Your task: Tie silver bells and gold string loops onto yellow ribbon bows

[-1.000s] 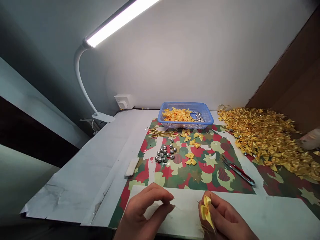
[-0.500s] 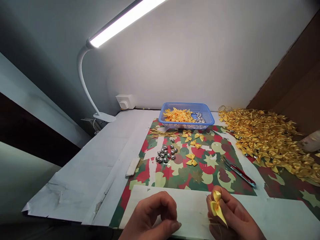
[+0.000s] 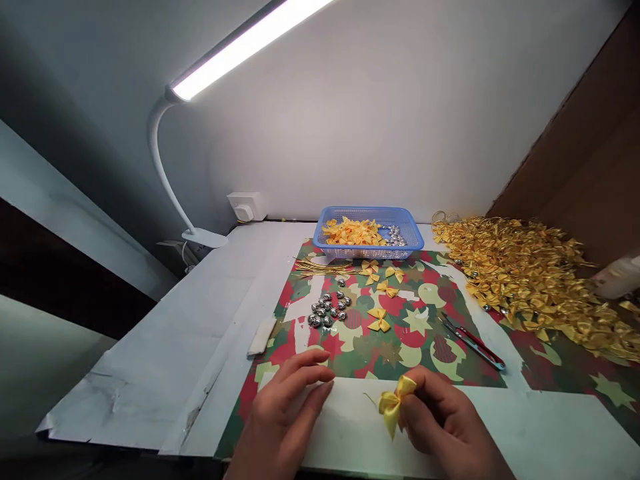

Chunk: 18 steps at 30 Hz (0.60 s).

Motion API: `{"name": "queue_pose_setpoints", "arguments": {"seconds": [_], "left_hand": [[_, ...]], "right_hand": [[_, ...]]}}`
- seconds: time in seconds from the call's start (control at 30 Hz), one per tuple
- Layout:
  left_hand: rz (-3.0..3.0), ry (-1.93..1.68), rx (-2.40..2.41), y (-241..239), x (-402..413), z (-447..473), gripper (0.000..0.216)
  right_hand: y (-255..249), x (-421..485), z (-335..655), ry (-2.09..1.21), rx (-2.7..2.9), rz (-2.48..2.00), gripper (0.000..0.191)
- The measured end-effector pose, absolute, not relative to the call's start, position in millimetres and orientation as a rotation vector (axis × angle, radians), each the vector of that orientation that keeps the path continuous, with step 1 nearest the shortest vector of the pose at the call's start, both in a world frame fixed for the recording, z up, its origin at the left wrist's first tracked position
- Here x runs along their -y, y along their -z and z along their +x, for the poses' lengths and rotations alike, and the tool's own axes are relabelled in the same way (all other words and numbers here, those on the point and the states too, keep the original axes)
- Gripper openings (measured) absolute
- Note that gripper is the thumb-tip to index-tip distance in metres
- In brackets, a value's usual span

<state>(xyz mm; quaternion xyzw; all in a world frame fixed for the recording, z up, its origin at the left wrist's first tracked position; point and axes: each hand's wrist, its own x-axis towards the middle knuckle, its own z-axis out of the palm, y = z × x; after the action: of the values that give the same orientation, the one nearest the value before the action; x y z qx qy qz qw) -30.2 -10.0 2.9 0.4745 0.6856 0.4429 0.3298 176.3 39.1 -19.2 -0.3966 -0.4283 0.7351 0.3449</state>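
My right hand is closed on a small yellow ribbon bow, pinching it above the white sheet at the near edge of the table. A thin thread end sticks out left of the bow. My left hand hovers beside it, fingers stretched forward and close together, holding nothing I can see. Several loose yellow bows and a cluster of silver bells lie on the patterned paper beyond my hands.
A blue basket with yellow bows and bells stands at the back. A big heap of finished gold bows fills the right side. Red-handled snips lie right of centre. Gold wires, a white eraser-like block and a clamp lamp sit to the left.
My right hand has turned the bow and brought it leftward and forward. My left hand has uncurled from a pinch and its fingers now reach forward over the paper.
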Motion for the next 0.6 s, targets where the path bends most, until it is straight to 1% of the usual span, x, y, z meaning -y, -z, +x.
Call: {"name": "queue_pose_setpoints", "arguments": {"seconds": [0.07,0.17,0.2,0.27,0.37,0.5,0.6], "left_hand": [[1.188,-1.189,-1.749,-5.8,13.3,-28.2,0.012],[1.016,-1.17,-1.465,-13.1,16.5,-15.7,0.017],[0.972,-1.166,-1.361,-15.1,16.0,-10.2,0.022],[0.896,-1.197,-1.281,-17.3,13.0,-0.7,0.017],[0.851,-1.241,-1.317,-16.2,6.8,4.3,0.004],[0.905,-1.267,-1.439,-9.6,3.7,-4.2,0.01],[0.957,-1.278,-1.541,-4.9,4.8,-13.8,0.006]], "right_hand": [[17.9,-38.2,170.7,-1.858,1.193,-1.05,0.049],[22.7,-34.8,163.7,-1.805,1.319,-1.051,0.045],[25.2,-33.8,162.2,-1.776,1.363,-1.045,0.044],[29.4,-32.5,160.8,-1.7,1.434,-1.029,0.041],[30.5,-32.8,163.5,-1.515,1.46,-1.081,0.037],[21.2,-33.1,172.4,-1.314,1.191,-1.193,0.034],[12.6,-30.1,187.6,-1.219,0.976,-1.236,0.043]]}}
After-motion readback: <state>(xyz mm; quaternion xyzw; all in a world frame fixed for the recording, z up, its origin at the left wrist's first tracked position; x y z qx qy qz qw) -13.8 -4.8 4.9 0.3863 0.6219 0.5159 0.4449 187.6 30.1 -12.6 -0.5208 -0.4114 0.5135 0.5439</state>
